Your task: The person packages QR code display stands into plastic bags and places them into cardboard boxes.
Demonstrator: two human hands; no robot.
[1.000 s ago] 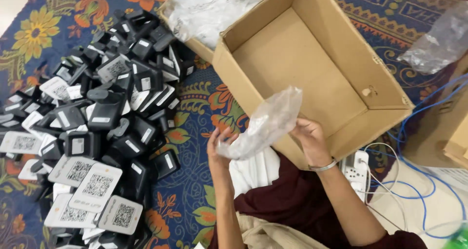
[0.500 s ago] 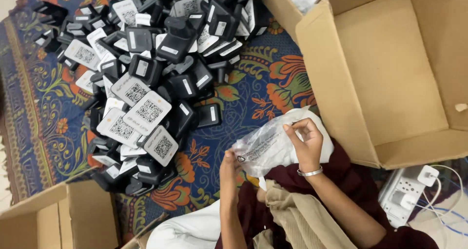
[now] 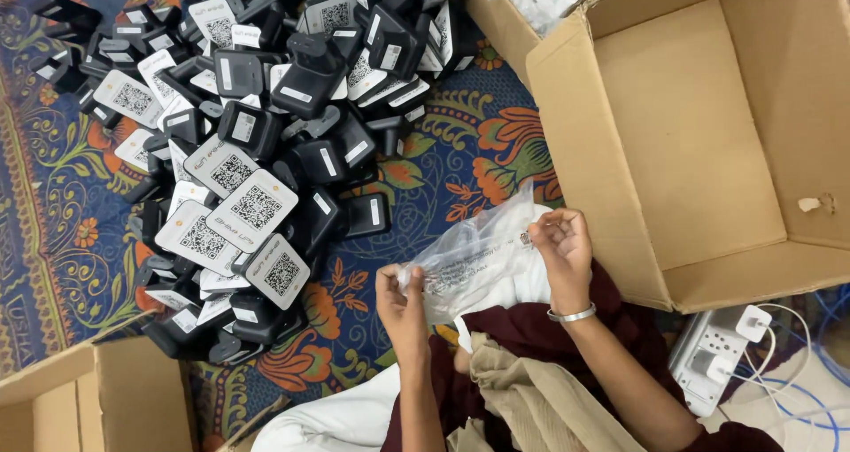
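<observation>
Head view: left hand point(image 3: 400, 300) and right hand point(image 3: 560, 244) pinch clear plastic bag point(image 3: 474, 257); bag contents unreadable.

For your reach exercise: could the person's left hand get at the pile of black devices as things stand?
Probably yes: only bare patterned cloth separates the left hand from the pile of black devices, though it currently grips a clear plastic bag.

Probably home packing floor: patterned rug point(image 3: 460, 164), cartons point(image 3: 708, 142).

A heap of black chargers point(image 3: 266, 133) lies on a patterned cloth point(image 3: 443, 169), with an open cardboard box point(image 3: 699, 151) and a white power strip point(image 3: 713, 355) nearby
</observation>
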